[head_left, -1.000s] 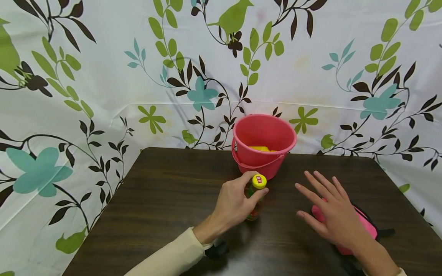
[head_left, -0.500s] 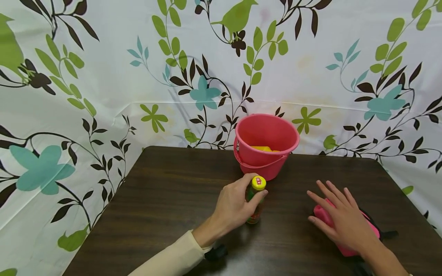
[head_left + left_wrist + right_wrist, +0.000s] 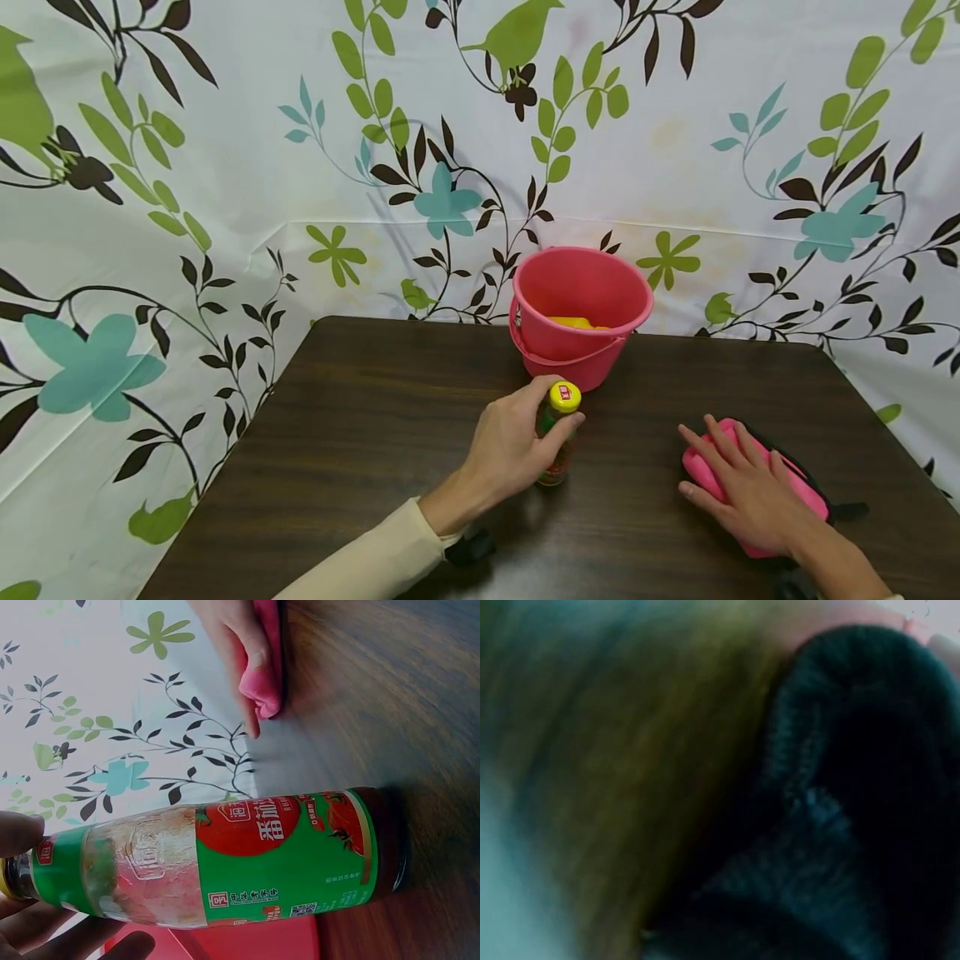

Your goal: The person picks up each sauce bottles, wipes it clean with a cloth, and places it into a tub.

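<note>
My left hand grips the neck of a glass tomato sauce bottle with a yellow cap. In the head view the bottle stands upright on the dark table, just in front of the pink bucket. Its green and red label shows in the left wrist view. At the right, my right hand lies with fingers extended over a pink, soft-looking object with black edging and a black strap. The hand covers much of that object. Dark fuzzy material fills much of the right wrist view.
The pink bucket stands at the back of the brown table, its handle hanging down in front. Something yellow lies inside it. A patterned cloth hangs behind the table.
My right hand has come down and to the right onto the pink object. The left hand keeps its hold on the bottle, with almost no movement.
</note>
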A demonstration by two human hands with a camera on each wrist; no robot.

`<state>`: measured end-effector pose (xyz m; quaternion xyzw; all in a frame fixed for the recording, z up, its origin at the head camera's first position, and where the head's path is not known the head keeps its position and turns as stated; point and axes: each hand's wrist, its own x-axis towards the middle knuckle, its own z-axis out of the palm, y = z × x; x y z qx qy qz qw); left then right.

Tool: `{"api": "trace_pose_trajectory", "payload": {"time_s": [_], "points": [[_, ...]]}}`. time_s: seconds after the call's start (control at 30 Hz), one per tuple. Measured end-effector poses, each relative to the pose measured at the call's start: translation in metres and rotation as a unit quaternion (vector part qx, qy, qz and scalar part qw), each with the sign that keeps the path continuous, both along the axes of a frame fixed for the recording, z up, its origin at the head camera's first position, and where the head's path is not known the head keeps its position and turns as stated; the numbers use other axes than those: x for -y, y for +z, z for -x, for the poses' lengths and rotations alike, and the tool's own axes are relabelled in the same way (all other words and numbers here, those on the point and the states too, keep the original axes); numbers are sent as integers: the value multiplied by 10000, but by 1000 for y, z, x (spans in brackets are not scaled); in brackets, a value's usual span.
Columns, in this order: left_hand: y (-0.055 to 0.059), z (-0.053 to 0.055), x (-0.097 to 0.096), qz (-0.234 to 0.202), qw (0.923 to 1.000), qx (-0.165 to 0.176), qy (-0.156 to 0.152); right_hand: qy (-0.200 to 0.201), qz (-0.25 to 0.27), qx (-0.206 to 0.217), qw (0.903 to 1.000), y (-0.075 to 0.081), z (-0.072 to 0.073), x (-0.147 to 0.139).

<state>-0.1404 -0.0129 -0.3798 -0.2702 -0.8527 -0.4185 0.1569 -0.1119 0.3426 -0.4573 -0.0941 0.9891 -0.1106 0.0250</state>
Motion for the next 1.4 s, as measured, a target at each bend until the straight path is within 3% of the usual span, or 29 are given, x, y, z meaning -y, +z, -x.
{"api": "trace_pose_trajectory", "payload": {"time_s": [0.47,0.57,0.7,0.87,1.0,1.17,1.23,1.4], "points": [[6,0,3,146,9999,-83,-9,49,72,250,9997,-3,1,1],[9,0,4,145,9994,-305,-47,94,107,245,9996,-2,2,1],[12,0,5,88,9962,-854,-147,174,134,271,9994,1,4,-1],[15,-1,6,152,9887,-1481,-185,194,862,691,9937,12,9,-6],[16,-1,8,389,9827,-1804,-129,1,1417,1231,9822,28,16,-9],[19,-2,10,886,9704,-2249,-33,-634,1823,1773,9650,49,24,-15],[20,-2,10,1028,9652,-2405,-34,-918,2309,1915,9495,55,25,-19],[21,-2,10,1137,9600,-2559,4,-1282,3761,2168,8917,61,20,-22]]}}
